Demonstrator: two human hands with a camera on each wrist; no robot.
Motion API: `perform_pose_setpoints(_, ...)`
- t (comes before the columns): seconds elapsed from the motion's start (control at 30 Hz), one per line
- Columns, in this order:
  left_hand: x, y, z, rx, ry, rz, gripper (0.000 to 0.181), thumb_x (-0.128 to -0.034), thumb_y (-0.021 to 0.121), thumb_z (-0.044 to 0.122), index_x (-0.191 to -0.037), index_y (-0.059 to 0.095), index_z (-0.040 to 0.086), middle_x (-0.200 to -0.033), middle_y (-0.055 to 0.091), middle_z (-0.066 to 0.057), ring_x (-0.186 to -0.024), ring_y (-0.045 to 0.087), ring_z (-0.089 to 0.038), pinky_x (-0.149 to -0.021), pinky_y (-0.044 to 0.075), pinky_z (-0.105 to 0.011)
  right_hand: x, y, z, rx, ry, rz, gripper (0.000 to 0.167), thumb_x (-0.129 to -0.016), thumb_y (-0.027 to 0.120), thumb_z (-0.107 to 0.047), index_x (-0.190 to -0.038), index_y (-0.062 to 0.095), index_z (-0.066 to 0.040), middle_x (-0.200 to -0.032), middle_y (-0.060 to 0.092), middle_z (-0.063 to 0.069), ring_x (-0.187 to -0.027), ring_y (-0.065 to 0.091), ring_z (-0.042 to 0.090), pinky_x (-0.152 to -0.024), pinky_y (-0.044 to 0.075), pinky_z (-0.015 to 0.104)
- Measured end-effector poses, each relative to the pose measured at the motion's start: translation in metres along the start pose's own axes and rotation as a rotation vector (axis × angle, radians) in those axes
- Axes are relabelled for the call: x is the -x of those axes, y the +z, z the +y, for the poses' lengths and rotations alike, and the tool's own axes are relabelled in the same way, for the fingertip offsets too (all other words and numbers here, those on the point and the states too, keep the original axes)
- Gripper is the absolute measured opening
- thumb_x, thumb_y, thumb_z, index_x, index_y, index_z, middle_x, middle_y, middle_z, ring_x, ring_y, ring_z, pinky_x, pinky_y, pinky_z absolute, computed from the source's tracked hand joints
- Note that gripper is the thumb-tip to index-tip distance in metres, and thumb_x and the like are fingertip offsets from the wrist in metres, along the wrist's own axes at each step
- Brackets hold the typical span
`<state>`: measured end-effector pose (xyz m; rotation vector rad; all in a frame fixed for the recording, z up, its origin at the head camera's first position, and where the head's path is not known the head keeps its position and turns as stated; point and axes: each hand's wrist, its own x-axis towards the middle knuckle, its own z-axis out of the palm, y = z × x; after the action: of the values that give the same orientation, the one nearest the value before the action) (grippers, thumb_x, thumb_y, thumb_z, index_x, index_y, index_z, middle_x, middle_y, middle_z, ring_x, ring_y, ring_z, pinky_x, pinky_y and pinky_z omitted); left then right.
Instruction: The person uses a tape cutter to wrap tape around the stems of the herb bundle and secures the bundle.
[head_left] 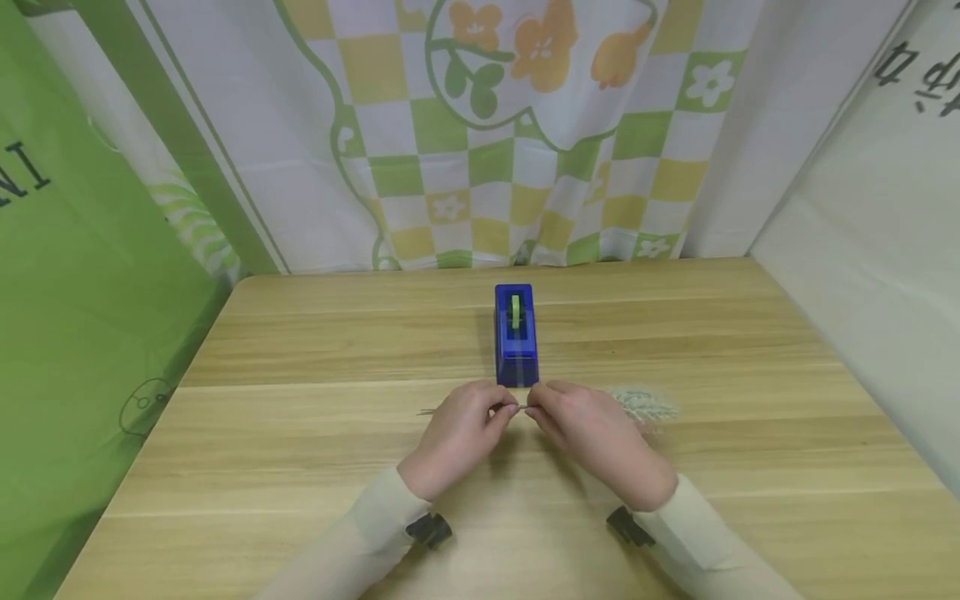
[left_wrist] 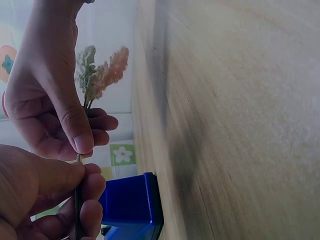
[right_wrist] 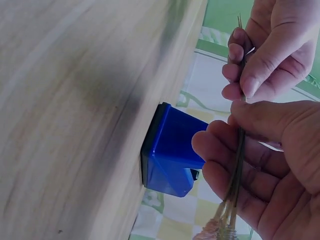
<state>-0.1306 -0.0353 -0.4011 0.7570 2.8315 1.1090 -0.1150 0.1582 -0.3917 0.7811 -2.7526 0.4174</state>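
Note:
A small bunch of dried flowers (head_left: 645, 405) is held level above the table by both hands. My left hand (head_left: 467, 421) pinches the thin stems between thumb and fingertips, their cut ends poking out to the left. Close beside it, my right hand (head_left: 592, 429) pinches the same stems (right_wrist: 237, 170), thumb tip near the left thumb. In the left wrist view, pale green and pinkish heads (left_wrist: 110, 70) stick out past the right hand. A blue tape dispenser (head_left: 517, 346) with a yellow-green roll core stands just beyond the fingertips.
The wooden table (head_left: 337, 333) runs back to a checked, flower-patterned curtain (head_left: 525, 167). A green cloth (head_left: 90, 292) hangs at the left side and a white one (head_left: 862, 233) with dark lettering at the right.

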Motion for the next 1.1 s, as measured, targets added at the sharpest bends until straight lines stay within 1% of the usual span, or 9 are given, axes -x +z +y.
perform_pose_setpoints(0.07, -0.0004, 0.0001, -0.0001, 0.001, 0.005, 0.006, 0.012, -0.1012, 0.068, 0.013, -0.1, 0.079, 0.008, -0.095, 0.077, -0.003, -0.075, 0.059, -0.009, -0.068, 0.05, -0.022, -0.0002, 0.0001, 0.0003, 0.004, -0.002, -0.001, 0.009, -0.096, 0.076, -0.018, -0.09, 0.07, -0.014, -0.074, 0.061, -0.007, -0.061, 0.049, 0.004, -0.056, 0.047, 0.02)
perform_pose_setpoints(0.23, -0.0019, 0.001, -0.0011, 0.018, 0.008, 0.021, 0.01, -0.0998, 0.07, 0.012, -0.099, 0.079, 0.008, -0.094, 0.077, -0.003, -0.073, 0.057, -0.009, -0.066, 0.049, -0.02, 0.0, 0.0007, 0.0014, 0.032, -0.025, 0.009, 0.006, -0.098, 0.074, -0.018, -0.094, 0.073, -0.014, -0.081, 0.067, -0.006, -0.065, 0.059, 0.007, -0.059, 0.054, 0.024)
perform_pose_setpoints(0.33, -0.0022, 0.0015, -0.0018, 0.023, 0.001, 0.027, 0.009, -0.0994, 0.071, 0.012, -0.099, 0.079, 0.009, -0.092, 0.075, -0.002, -0.071, 0.055, -0.008, -0.063, 0.048, -0.02, -0.0002, 0.0013, 0.0018, 0.038, -0.022, 0.012, 0.005, -0.098, 0.074, -0.018, -0.094, 0.074, -0.014, -0.081, 0.068, -0.005, -0.065, 0.061, 0.008, -0.06, 0.055, 0.024)
perform_pose_setpoints(0.53, -0.0027, 0.0018, -0.0026, 0.013, -0.003, 0.027, 0.012, -0.1005, 0.069, 0.013, -0.102, 0.08, 0.008, -0.095, 0.076, -0.005, -0.074, 0.057, -0.009, -0.066, 0.049, -0.02, -0.0023, 0.0006, 0.0022, 0.003, 0.006, -0.001, 0.006, -0.097, 0.074, -0.016, -0.092, 0.072, -0.014, -0.078, 0.064, -0.006, -0.062, 0.052, 0.005, -0.057, 0.049, 0.019)
perform_pose_setpoints(0.7, -0.0032, 0.0022, -0.0032, 0.013, -0.001, 0.022, 0.013, -0.1014, 0.067, 0.012, -0.102, 0.079, 0.007, -0.094, 0.075, -0.005, -0.073, 0.056, -0.01, -0.066, 0.049, -0.021, -0.0032, 0.0017, 0.0025, 0.016, 0.009, -0.008, 0.008, -0.098, 0.073, -0.017, -0.092, 0.069, -0.014, -0.078, 0.06, -0.006, -0.06, 0.045, 0.004, -0.055, 0.044, 0.018)
perform_pose_setpoints(0.87, -0.004, 0.0029, -0.0038, 0.03, -0.006, 0.038, 0.01, -0.1005, 0.069, 0.012, -0.101, 0.078, 0.007, -0.093, 0.075, -0.004, -0.073, 0.056, -0.009, -0.065, 0.049, -0.02, -0.0038, 0.0022, 0.0031, 0.007, 0.032, -0.035, 0.01, -0.099, 0.072, -0.019, -0.093, 0.066, -0.014, -0.076, 0.058, -0.006, -0.059, 0.042, 0.004, -0.053, 0.04, 0.017)
perform_pose_setpoints(0.97, -0.0045, 0.0033, -0.0041, 0.036, -0.007, 0.048, 0.009, -0.0998, 0.07, 0.011, -0.1, 0.078, 0.008, -0.094, 0.075, -0.004, -0.074, 0.057, -0.009, -0.066, 0.05, -0.021, -0.004, 0.002, 0.0032, 0.0, 0.039, -0.046, 0.008, -0.1, 0.071, -0.019, -0.095, 0.067, -0.013, -0.076, 0.06, -0.005, -0.059, 0.043, 0.004, -0.053, 0.041, 0.017)
perform_pose_setpoints(1.1, -0.005, 0.0036, -0.0045, 0.043, -0.012, 0.052, 0.009, -0.0996, 0.07, 0.012, -0.101, 0.078, 0.008, -0.096, 0.075, -0.004, -0.078, 0.06, -0.011, -0.07, 0.051, -0.022, -0.0046, 0.0025, 0.0035, 0.011, 0.026, -0.04, 0.008, -0.1, 0.071, -0.018, -0.097, 0.071, -0.011, -0.08, 0.065, -0.004, -0.062, 0.048, 0.004, -0.056, 0.046, 0.018)
